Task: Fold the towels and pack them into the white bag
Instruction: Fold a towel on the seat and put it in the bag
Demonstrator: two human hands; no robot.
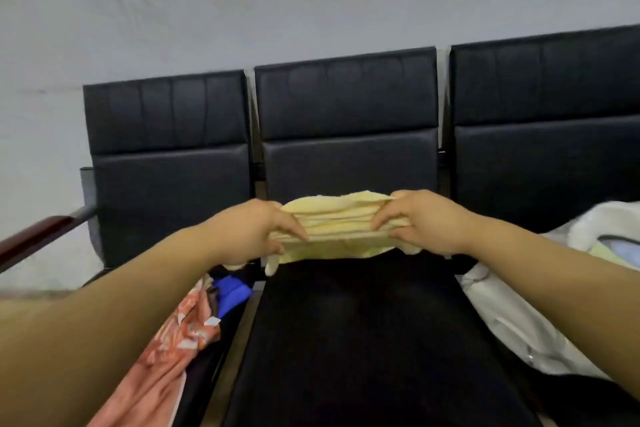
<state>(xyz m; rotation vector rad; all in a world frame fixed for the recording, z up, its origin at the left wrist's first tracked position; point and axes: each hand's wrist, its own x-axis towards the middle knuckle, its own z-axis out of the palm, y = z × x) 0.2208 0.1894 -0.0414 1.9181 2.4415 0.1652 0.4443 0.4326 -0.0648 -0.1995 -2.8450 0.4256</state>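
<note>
Holding a yellow towel [336, 218] stretched between both hands above the middle seat [346, 322] of a row of black chairs: the left hand [256, 232] clasps one end of the gathered layers, fingers curled over the top, and the right hand [419, 222] grips the other end likewise. The towel hangs clear of the seat in several stacked layers, with a loose corner drooping under the left hand. The white bag [502, 309] lies on the seat to the right; an orange patterned cloth [166, 357] and a blue cloth [230, 291] lie on the seat to the left. The step in hand appears to be squaring a fold. To do it well, draw the ends taut so the edges line up, tuck in the drooping corner, and lay the towel flat on the seat before halving it, so that it enters the bag compact.
</note>
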